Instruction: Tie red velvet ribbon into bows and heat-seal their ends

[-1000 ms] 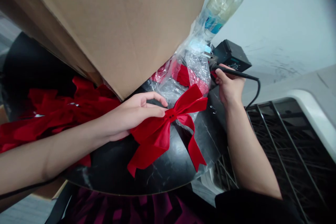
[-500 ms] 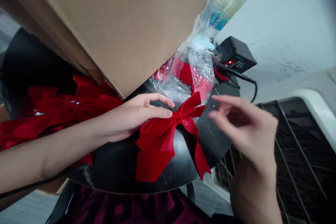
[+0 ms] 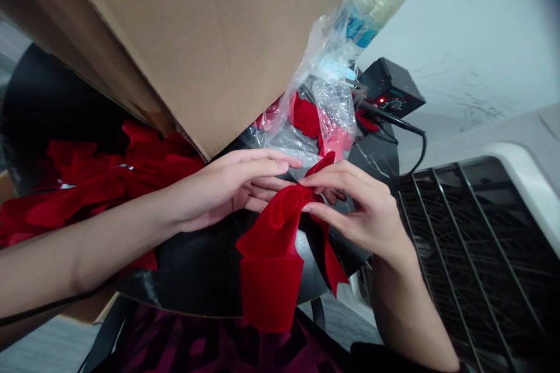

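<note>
**Item:** red velvet bow (image 3: 271,268), held up at its knot above a round, black marble-veined slab (image 3: 196,285), one broad tail hanging over the slab's edge.

**Grip:** right hand (image 3: 350,204) curls its fingers closely around the knot, pinching it. Left hand (image 3: 227,186), fingers nearly straight, meets the knot from the opposite side; its hold cannot be made out.

**Step, judged:** shaping the bow at the knot. With both hands occupied, a next move calls for freeing one.

**Nearby:** heaped red velvet bows (image 3: 109,180); crumpled clear plastic bag (image 3: 332,111); black control box (image 3: 389,87) with glowing red light; tan cardboard carton (image 3: 175,41); black wire rack (image 3: 472,256).
</note>
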Available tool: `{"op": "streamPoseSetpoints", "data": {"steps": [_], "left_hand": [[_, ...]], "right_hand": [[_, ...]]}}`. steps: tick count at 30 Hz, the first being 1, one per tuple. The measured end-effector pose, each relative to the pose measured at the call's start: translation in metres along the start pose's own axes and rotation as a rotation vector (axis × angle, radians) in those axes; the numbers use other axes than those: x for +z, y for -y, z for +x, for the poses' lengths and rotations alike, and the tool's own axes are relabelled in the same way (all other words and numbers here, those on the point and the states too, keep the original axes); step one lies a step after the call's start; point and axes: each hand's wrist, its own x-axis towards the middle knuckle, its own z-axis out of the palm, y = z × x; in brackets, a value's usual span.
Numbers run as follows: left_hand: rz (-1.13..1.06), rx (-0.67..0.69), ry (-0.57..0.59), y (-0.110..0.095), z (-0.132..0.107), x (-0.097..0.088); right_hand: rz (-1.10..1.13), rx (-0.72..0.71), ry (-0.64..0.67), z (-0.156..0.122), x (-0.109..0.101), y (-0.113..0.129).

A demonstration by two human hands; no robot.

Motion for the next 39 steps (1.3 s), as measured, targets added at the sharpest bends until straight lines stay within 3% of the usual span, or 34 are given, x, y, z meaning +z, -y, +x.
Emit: {"op": "streamPoseSetpoints", "data": {"steps": [13, 20, 24, 26, 28, 31, 34, 39], "left_hand": [[0.099, 0.02, 0.067, 0.0, 0.002, -0.001], [0.277, 0.023, 0.024, -0.005, -0.01, 0.022], [0.261, -0.006, 0.007, -0.002, -0.02, 0.035], [0.226, 0.008, -0.02, 0.002, -0.024, 0.039], [0.219, 0.039, -0.075, 0.006, -0.028, 0.042], [0.265, 0.1, -0.106, 0.01, -0.035, 0.045], [0.322, 0.183, -0.043, 0.013, -0.042, 0.045], [0.356, 0.259, -0.02, 0.019, -0.052, 0.042]], "right_hand": [[-0.012, -0.014, -0.053, -0.009, -0.006, 0.01], [-0.148, -0.149, -0.174, -0.016, -0.018, 0.016], [-0.167, -0.21, -0.16, -0.021, -0.019, 0.024], [-0.16, -0.214, -0.218, -0.025, -0.016, 0.029], [-0.119, -0.163, -0.32, -0.03, -0.009, 0.035], [0.061, 0.028, -0.413, -0.037, 0.005, 0.045], [0.202, 0.166, -0.425, -0.039, 0.017, 0.056], [0.291, 0.192, -0.409, -0.036, 0.021, 0.069]]}}
